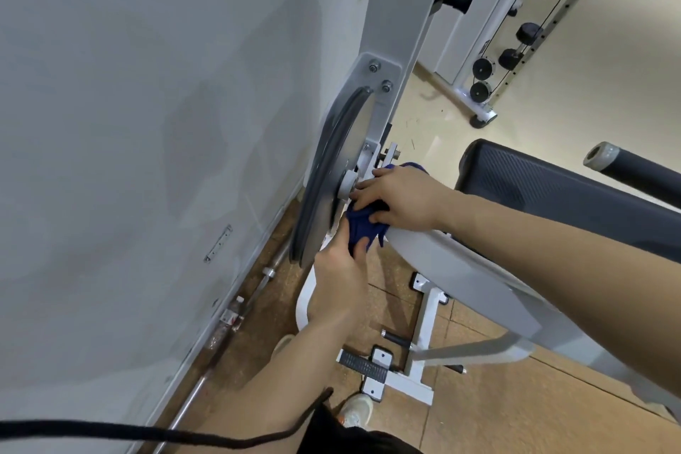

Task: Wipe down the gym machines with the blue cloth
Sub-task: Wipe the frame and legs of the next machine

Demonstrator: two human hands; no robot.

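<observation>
The blue cloth (359,227) is bunched against the end of a white machine arm (460,265), beside the machine's grey cam wheel (331,173). My left hand (337,276) grips the cloth's lower part from below, thumb and fingers curled into it. From above, my right hand (400,197) holds the cloth's upper part, its fingers pointing at the pivot hub (348,186). Much of the cloth is hidden under both hands; a small piece shows behind my right hand.
A grey wall (147,122) stands close on the left, with a barbell (236,317) lying along its base. The black padded seat (552,192) and a foam roller bar (634,166) are at right. The white base frame (401,380) and my shoe (355,411) are below. A cable machine (490,85) stands behind.
</observation>
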